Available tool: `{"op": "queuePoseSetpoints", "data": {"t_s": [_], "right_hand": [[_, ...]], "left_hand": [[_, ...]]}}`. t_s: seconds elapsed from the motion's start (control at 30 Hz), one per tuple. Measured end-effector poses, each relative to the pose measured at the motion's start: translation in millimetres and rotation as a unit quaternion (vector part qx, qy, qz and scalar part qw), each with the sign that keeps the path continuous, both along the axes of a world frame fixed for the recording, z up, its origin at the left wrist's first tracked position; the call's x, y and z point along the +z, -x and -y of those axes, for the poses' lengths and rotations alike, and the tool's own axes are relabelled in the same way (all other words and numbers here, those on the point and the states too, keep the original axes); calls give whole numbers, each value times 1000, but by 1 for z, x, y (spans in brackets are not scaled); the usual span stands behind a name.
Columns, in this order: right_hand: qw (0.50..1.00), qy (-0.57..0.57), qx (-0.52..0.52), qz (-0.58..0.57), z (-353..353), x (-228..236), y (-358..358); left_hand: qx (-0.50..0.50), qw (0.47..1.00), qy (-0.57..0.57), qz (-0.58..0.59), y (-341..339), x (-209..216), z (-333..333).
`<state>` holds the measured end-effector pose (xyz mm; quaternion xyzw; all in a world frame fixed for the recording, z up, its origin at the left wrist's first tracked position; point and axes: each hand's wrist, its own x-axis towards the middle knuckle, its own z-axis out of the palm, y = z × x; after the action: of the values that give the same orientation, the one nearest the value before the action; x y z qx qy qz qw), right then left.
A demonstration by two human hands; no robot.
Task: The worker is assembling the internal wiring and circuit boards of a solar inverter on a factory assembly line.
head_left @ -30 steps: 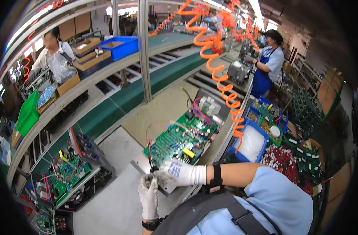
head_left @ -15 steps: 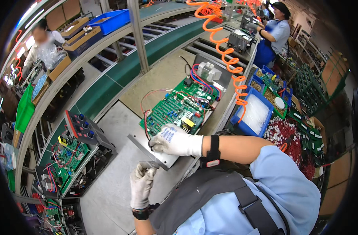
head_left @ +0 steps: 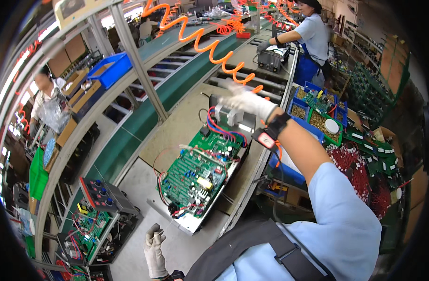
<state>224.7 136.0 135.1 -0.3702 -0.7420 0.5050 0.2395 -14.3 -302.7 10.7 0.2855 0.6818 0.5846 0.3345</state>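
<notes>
The gloved right hand (head_left: 245, 99), now lifted off the green circuit board (head_left: 200, 171) at frame centre, is being stretched open and empty toward the upper middle, while the left hand (head_left: 154, 243), released, is being held low, so the board is being left unheld.

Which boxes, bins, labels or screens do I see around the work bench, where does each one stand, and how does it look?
Cardboard boxes: far left shelf, brown, open.
Blue bin: upper rack left of the post, rectangular.
Green bin: left edge, tilted.
Blue trays: right of the circuit board, holding small parts.
White round lid: on the green tray, right.
Wrist strap: behind the right hand, black with a red and white tag.
No screens seen.
</notes>
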Motion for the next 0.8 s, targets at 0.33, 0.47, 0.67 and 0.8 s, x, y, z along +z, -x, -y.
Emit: {"op": "queuePoseSetpoints", "data": {"t_s": [0.33, 0.47, 0.67, 0.8], "right_hand": [[921, -284, 171, 208, -59, -59, -14], [944, -214, 122, 222, -45, -44, -20], [956, -234, 31, 172, -40, -52, -38], [973, -191, 38, 122, -17, -65, -64]], "left_hand": [[-20, 979, 144, -142, 53, 75, -105], [-152, 844, 331, -393, 126, 13, -172], [-292, 862, 380, -167, 79, 45, -227], [-289, 874, 339, -193, 73, 52, -196]]}}
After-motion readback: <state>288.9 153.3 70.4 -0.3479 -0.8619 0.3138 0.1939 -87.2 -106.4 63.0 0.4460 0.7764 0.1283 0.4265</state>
